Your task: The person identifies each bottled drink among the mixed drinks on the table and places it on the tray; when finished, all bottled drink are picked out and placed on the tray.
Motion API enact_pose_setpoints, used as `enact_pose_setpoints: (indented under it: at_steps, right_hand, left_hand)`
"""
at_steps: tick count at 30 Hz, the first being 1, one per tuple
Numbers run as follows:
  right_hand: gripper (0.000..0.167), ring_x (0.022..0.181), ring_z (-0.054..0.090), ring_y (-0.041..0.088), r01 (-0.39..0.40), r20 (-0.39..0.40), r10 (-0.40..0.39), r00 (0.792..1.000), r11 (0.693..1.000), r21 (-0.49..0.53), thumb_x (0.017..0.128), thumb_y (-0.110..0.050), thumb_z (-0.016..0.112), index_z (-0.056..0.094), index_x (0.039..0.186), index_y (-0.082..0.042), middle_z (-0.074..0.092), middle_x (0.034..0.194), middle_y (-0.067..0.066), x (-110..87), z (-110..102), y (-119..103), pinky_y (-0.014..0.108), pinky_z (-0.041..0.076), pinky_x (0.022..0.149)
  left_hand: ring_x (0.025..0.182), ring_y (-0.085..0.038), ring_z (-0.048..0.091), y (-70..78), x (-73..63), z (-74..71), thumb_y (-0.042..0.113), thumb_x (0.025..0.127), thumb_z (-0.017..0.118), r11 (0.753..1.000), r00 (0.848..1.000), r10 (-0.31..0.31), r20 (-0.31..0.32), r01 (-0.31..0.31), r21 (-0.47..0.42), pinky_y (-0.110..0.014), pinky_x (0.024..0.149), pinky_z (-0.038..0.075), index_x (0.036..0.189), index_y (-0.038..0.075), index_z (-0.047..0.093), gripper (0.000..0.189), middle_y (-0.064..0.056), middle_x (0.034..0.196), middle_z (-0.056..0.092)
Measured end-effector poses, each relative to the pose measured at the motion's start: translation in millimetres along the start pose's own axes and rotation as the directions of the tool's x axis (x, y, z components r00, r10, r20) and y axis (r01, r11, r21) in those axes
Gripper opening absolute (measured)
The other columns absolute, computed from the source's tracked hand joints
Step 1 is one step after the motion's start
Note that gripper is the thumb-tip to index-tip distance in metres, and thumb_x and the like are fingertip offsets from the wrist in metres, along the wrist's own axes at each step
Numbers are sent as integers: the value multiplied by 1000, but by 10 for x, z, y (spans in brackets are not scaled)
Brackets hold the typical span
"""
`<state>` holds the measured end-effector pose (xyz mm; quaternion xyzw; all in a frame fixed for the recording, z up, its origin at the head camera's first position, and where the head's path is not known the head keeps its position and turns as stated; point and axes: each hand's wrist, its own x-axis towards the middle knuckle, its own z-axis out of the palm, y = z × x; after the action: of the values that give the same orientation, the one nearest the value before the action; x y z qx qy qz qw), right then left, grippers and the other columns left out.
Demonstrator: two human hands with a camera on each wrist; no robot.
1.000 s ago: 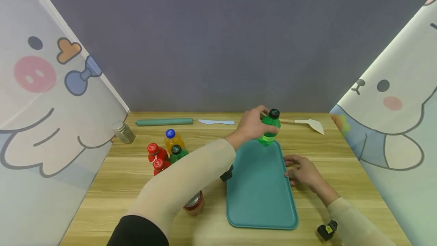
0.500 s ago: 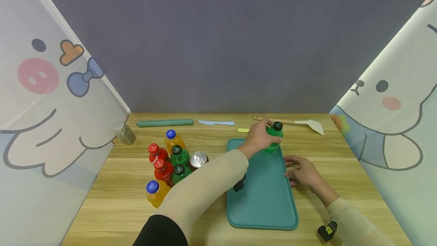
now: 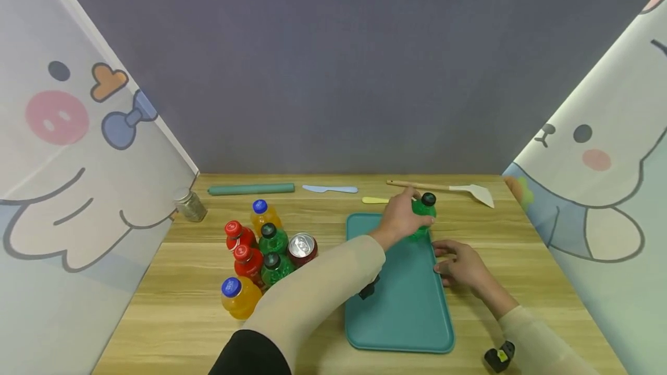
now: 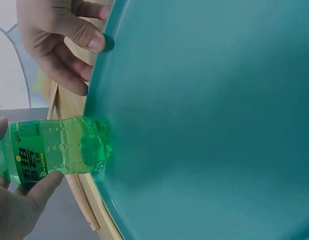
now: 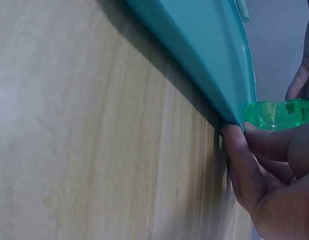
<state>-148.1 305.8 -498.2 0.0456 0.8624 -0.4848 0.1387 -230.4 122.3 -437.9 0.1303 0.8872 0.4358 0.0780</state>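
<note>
My left hand (image 3: 403, 217) grips a small green soda bottle (image 3: 424, 208) with a black cap, upright at the far right corner of a teal tray (image 3: 398, 320). In the left wrist view the base of the bottle (image 4: 64, 145) meets the tray surface just inside the rim, with fingers and thumb round its label. My right hand (image 3: 464, 265) is at the tray's right side. Seen from the right wrist, its thumb and index finger (image 5: 239, 142) pinch the rim of the tray (image 5: 209, 50). The rest of the tray's surface carries nothing.
Left of the tray stand red-capped bottles (image 3: 248, 262), orange bottles (image 3: 242, 300), green bottles (image 3: 273, 239) and a can (image 3: 303, 247). Along the back lie a green rod (image 3: 251, 189), a blue knife (image 3: 330, 189), a yellow-handled utensil (image 3: 374, 200) and a spatula (image 3: 471, 191). A jar (image 3: 190, 205) stands back left.
My left hand has moved right and down with the green bottle, bringing it from above the tray's far edge to its far right corner. The right hand stays at the rim.
</note>
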Motion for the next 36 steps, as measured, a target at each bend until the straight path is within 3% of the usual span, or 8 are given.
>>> enact_pose_setpoints:
  at_steps: [6,10,18,27,36]
  right_hand:
    - [57,91,74,25,9,-5,-9,1000,1000,5,90,6,69,49,144,10,58,132,33,-23,4,4,39,63,61]
    - [57,91,74,26,33,5,-33,999,999,12,90,7,68,48,144,12,58,131,35,-17,-1,11,39,63,61]
    - [59,90,72,26,56,21,-56,998,998,15,92,6,66,43,146,12,56,131,36,-13,-24,25,39,62,60]
    - [54,78,69,22,9,-10,-10,1000,999,-49,91,0,71,51,140,12,64,116,27,-70,-22,26,37,62,59]
    - [65,79,67,23,-37,64,38,997,999,-16,87,1,75,46,144,11,63,117,24,-172,-43,5,39,62,61]
  left_hand:
    - [98,-16,63,37,-13,20,42,89,81,999,1000,-13,-7,14,38,-30,75,52,136,24,55,56,-1,119,67]
    - [96,-16,64,47,-26,-17,45,89,80,997,1000,-17,26,15,73,-30,73,52,140,25,53,61,-1,120,67]
    - [126,-20,59,95,-116,-269,51,95,70,984,992,2,125,-25,177,-31,94,52,150,24,48,65,-3,147,57]
    - [126,-17,60,195,-429,-740,42,103,62,978,992,53,118,-75,196,-31,94,52,144,22,57,46,1,142,61]
    - [121,-22,62,-11,-806,-1368,35,101,64,985,984,141,105,-150,80,-36,98,53,136,17,62,39,-2,137,64]
